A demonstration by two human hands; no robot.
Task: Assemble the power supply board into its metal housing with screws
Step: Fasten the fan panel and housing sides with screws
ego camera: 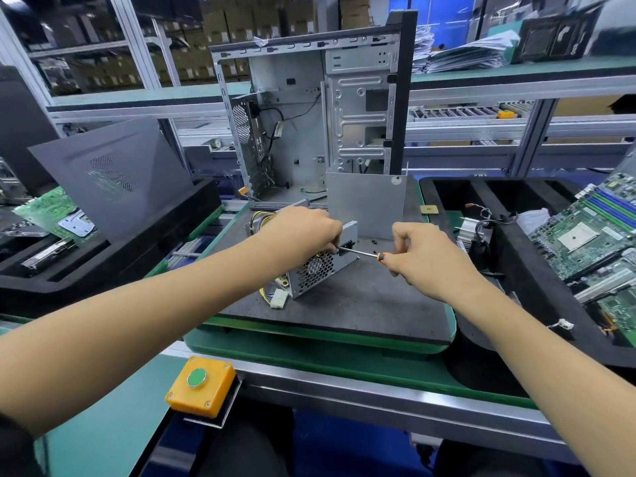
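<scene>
Head view: fingers (401, 249) of right hand (426, 263) gripped the screwdriver (370, 253) handle; left hand (303, 232) pinched the shaft at the metal housing (311, 270), counter (361, 297) centre. Loose screws (373, 241) lay at 12 o'clock of the shaft. Risk: tip slipping, screw dropped.

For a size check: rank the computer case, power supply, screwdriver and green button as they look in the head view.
1. Computer case
2. Power supply
3. Screwdriver
4. Green button, though nearness to the camera makes its rank against the screwdriver unsure.
</scene>
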